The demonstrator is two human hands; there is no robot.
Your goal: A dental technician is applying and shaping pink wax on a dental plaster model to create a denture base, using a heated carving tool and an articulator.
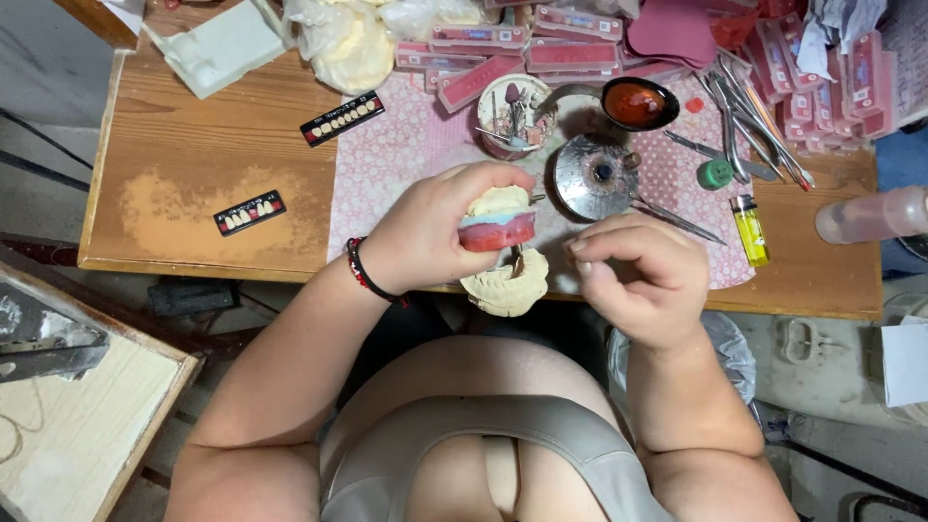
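Observation:
My left hand (435, 232) grips a pale plaster dental model (499, 217) with a red wax rim and a thin blue layer, holding it above the table's front edge. Just below it sits a second cream plaster cast (505, 285), and whether my fingers touch it is unclear. My right hand (643, 275) is beside the model with fingers curled, pinching something small near its thumb that I cannot make out. A thin dark tool tip (518, 261) shows between the two casts.
A wooden table (193, 164) carries a pink patterned cloth (406, 164), two black cards of artificial teeth (341, 118) (249, 213), a cup of burs (512, 116), a round metal burner (594, 176), a ladle of red wax (638, 101), metal instruments (754, 121), a yellow lighter (749, 230) and pink boxes (570, 48).

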